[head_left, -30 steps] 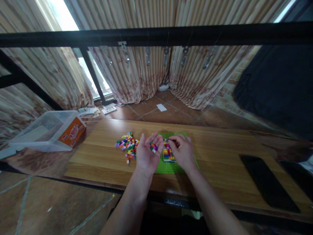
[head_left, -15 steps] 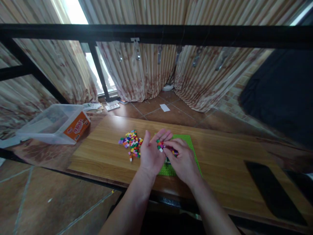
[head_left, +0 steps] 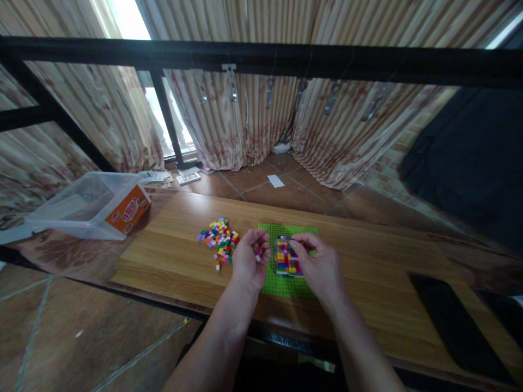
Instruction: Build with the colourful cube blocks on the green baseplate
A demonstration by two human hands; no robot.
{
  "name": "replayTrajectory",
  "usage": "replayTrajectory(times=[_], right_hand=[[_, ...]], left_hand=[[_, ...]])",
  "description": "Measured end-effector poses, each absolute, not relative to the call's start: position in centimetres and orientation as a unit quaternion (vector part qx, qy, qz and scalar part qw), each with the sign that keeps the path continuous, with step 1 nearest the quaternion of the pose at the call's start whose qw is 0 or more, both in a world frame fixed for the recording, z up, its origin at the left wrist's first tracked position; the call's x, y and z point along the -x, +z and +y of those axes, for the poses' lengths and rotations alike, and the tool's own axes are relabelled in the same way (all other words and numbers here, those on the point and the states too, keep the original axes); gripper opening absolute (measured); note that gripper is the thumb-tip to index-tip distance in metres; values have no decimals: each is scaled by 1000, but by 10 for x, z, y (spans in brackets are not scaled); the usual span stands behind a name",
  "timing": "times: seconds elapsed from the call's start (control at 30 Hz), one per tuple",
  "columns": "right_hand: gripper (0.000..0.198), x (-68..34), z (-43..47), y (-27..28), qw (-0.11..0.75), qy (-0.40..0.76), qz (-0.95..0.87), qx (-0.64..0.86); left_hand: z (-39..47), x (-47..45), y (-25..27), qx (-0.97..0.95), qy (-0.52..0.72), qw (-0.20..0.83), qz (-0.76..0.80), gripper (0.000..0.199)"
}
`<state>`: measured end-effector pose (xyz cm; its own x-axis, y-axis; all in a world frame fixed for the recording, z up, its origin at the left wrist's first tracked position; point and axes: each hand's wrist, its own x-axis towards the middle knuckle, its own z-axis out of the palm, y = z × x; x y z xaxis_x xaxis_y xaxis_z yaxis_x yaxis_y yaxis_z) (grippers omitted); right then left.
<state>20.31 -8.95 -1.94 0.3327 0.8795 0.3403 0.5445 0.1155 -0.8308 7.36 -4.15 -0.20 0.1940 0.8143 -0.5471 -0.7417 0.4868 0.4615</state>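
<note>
I note the multicoloured squarish plastic-brick block (head_left: 285, 258) between cupped-open left hand (head_left: 249, 260) and nearer right hand (head_left: 324, 267), pinched over it, contents unclear.

The baseplate (head_left: 281, 287) over there is bright lime green; the brick block (head_left: 286, 260) on it is a patchwork of red, yellow, purple and blue. The loose bricks (head_left: 222, 237) mix orange, green, white, lilac. Beyond, beige-striped curtains (head_left: 220, 125) carry rust-red blotches.

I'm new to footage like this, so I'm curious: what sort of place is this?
Probably a room in a home: patterned curtains hang down to a tiled floor, and a pile of small colourful toy bricks lies on a wooden tabletop.
</note>
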Motion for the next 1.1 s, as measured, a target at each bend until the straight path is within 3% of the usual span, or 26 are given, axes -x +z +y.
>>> replayTrajectory(times=[0.13,0.43,0.87,1.1], right_hand=[[16,-208,-85,-28,485,160,-569,644],[8,-201,-78,-39,393,36,-648,651],[13,-200,-73,-37,423,30,-594,684],[23,-207,-69,-45,390,29,-591,705]], left_hand=[[-43,-73,-12,-122,483,753,429,7],[-52,-87,-21,-173,449,747,460,21],[-52,-87,-28,-206,406,762,461,25],[-50,-89,-32,-215,407,760,458,31]])
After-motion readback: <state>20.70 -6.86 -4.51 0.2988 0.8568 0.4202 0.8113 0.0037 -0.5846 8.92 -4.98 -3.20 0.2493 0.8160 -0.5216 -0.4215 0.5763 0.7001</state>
